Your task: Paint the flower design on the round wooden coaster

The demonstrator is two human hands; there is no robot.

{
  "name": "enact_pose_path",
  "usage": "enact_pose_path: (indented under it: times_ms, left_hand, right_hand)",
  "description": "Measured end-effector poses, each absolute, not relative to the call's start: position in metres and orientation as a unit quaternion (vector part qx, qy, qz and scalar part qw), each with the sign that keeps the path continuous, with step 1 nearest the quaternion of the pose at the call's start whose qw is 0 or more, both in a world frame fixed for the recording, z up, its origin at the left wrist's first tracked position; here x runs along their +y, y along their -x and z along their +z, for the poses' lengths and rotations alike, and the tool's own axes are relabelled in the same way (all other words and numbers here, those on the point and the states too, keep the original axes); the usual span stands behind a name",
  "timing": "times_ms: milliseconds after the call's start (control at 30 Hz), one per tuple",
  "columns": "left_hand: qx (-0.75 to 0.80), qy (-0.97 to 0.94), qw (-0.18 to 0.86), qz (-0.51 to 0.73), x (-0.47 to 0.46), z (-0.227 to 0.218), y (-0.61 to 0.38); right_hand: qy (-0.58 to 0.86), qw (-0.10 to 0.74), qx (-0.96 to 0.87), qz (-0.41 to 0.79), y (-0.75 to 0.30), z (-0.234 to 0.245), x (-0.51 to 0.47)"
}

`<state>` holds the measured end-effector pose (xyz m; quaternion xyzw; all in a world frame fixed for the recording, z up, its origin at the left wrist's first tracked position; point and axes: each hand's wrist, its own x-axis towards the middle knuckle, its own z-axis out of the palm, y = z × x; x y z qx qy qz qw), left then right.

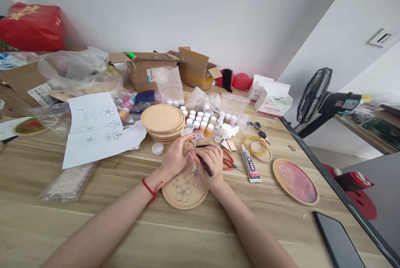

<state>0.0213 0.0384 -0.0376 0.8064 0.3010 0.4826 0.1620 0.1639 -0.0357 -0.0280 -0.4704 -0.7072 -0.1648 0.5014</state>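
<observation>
**Close work over a flower-drawn plaque at a crowded bench**

At left, a sheet of flower sketches [93, 130] lies on the bench [62, 226]. The left hand [176, 157] reaches in with fingers raised, though whether they grasp a small clear piece is impossible to tell. Below, a round wooden plaque [184, 193] with drawn flowers sits beneath both hands. The right hand [212, 166] clenches a black-handled pen [204, 165], its tip angled toward the left fingers. Small paint pots [196, 122] stand beyond. At right lie red-handled pliers [228, 161] and a pink-painted wooden disc [295, 181]. Such fine work appears to call for steady fingers.
</observation>
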Motion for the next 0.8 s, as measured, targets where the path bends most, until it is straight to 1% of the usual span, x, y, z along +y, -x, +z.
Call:
enact_pose_path:
  times_ms: [233, 567, 733, 800]
  left_hand:
    - [0.310, -0.805, 0.167, 0.478, 0.0392, -0.0377, -0.0218]
    - [0.313, -0.809, 0.161, 0.470, 0.0387, -0.0377, -0.0212]
    - [0.302, -0.823, 0.154, 0.455, 0.0378, -0.0367, -0.0211]
    - [0.295, -0.826, 0.153, 0.455, 0.0379, -0.0378, -0.0211]
  right_hand:
    - [0.474, 0.488, -0.713, -0.169, -0.1655, -0.0302, -0.0356]
    - [0.482, 0.495, -0.707, -0.154, -0.1648, -0.0270, -0.0364]
    - [0.501, 0.490, -0.691, -0.179, -0.1613, -0.0260, -0.0364]
    - [0.521, 0.503, -0.669, -0.170, -0.1592, -0.0265, -0.0358]
